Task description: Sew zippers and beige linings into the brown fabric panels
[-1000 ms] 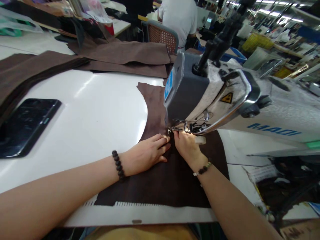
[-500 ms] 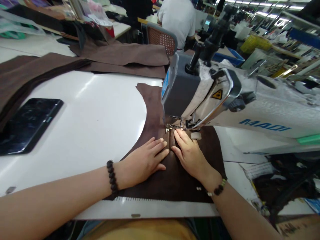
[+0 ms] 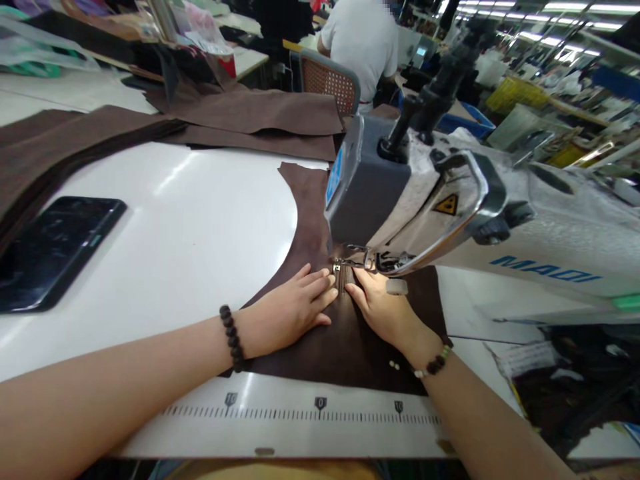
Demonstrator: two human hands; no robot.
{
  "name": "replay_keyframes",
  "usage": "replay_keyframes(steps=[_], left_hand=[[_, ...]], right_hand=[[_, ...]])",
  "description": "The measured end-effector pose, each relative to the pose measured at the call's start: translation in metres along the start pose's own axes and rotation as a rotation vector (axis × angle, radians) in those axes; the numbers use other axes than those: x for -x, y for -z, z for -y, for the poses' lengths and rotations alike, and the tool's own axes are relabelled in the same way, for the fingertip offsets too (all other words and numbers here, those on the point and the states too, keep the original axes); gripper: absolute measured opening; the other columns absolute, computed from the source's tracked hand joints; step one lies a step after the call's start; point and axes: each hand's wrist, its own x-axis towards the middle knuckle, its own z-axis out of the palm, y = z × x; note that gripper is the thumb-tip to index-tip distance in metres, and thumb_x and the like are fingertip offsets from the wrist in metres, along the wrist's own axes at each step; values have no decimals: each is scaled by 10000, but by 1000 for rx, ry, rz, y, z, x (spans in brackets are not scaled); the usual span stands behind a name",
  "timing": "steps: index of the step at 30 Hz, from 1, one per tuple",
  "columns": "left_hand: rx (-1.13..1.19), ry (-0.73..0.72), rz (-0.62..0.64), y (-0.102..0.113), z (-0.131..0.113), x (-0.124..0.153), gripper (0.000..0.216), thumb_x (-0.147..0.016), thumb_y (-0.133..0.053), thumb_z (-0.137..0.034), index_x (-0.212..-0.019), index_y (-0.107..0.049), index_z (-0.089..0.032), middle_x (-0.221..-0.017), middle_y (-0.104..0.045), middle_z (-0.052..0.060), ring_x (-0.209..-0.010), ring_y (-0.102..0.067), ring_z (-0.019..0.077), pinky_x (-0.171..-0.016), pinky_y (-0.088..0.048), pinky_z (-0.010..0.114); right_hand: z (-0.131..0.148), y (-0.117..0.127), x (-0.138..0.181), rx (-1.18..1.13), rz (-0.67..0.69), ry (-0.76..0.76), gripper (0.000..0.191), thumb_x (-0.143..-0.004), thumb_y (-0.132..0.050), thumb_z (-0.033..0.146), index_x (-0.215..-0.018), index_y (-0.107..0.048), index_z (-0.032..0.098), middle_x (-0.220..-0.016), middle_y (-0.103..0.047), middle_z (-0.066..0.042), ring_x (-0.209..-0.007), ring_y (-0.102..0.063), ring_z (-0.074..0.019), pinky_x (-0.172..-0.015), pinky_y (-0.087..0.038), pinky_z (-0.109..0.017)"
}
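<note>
A dark brown leather piece lies on the white table under the head of a grey and white sewing machine. My left hand rests flat on the leather, fingers stretched toward the presser foot. My right hand lies flat just right of the seam, fingertips close to the foot. Both hands press the leather on either side of the stitch line. Each wrist wears a bead bracelet.
A black phone lies at the left of the white table. Stacked brown leather pieces cover the far side. A printed ruler runs along the front edge. A person in a white shirt sits on a chair beyond.
The leather has slid away from me under the foot, uncovering the ruler at the front edge. My right hand went from pinching at the needle to lying flat.
</note>
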Motion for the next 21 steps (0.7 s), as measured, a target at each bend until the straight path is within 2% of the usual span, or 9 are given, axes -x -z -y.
replay_keyframes(steps=[4,9,16,21], left_hand=[[19,-9,18,1,9,-8,384,-881,-495,-310,-1190,-458,-86,-1190,-480,155,-1197,-397,283,-1029,-309,483],[48,4,26,4,16,-14,362,-879,-490,-320,-1151,-490,-82,-1086,-493,139,-1065,-468,262,-997,-339,480],[67,-12,20,5,20,-15,279,-887,-469,-311,-1079,-530,-118,-1004,-489,112,-984,-472,247,-954,-367,485],[74,0,29,4,23,-15,291,-888,-467,-322,-1098,-525,-129,-1024,-485,108,-997,-472,247,-965,-358,488]], right_hand=[[-7,0,-10,43,36,55,294,-917,-348,247,-927,-636,186,-974,-646,-79,-926,-582,-215,-834,-450,-371],[-13,3,-16,166,118,102,303,-869,-375,124,-954,-657,194,-934,-667,-75,-863,-613,-212,-799,-459,-350],[-19,3,-22,-45,91,149,357,-875,-315,86,-938,-656,171,-947,-670,-50,-971,-601,-161,-883,-437,-280],[-25,-3,-25,-74,98,98,303,-875,-358,140,-836,-658,159,-893,-674,-60,-920,-614,-168,-863,-442,-273]])
